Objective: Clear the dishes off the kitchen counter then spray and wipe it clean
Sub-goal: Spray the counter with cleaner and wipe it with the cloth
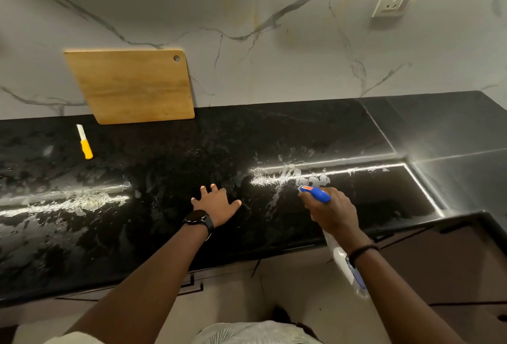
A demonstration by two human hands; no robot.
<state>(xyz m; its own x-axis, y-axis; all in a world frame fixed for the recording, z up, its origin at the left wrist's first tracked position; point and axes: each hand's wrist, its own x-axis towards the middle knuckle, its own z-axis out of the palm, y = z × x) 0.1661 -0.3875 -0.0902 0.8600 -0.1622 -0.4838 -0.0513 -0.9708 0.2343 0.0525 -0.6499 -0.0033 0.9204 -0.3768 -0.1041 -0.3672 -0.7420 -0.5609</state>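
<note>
Blue-nozzled spray bottle (318,195), label unreadable, gripped by right hand (333,213); left hand (216,205) splayed open over counter (137,173).

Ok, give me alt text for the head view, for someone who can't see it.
The right hand holds a blue-topped spray bottle aimed at the streaked black counter, while the left hand is spread open over it. A wooden cutting board leans on the wall; a yellow-handled knife lies nearby.

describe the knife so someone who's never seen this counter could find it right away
Start at the wooden board leaning at the back of the black counter. Beside its lower left corner lies the knife, alone on the stone. It is small, with a white blade and a bright yellow handle.
</note>
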